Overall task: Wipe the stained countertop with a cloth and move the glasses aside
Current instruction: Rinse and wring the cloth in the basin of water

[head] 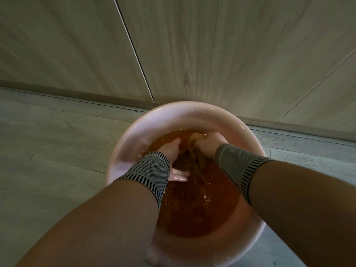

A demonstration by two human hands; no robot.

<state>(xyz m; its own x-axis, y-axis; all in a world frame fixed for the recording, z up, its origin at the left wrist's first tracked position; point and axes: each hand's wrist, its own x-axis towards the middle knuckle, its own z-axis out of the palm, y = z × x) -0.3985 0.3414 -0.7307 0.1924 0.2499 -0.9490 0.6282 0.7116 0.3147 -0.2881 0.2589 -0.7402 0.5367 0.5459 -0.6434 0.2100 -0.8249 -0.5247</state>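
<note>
While both hands work in brown water, right hand (209, 142) grips the cloth (194, 157); left hand (174, 160) grip unclear.

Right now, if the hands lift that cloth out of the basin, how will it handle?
Probably floppy: the cloth hangs in limp folds between the left hand and right hand. Likely heavy for its size and dripping, since it sits soaked in the brown water. Possibly slippery; the basin is splashed wet.

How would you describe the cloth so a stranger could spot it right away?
Find the pink basin on the floor, filled with brown water. Between the left hand and right hand hangs the cloth, a wet brownish bunch, the only fabric there.
</note>
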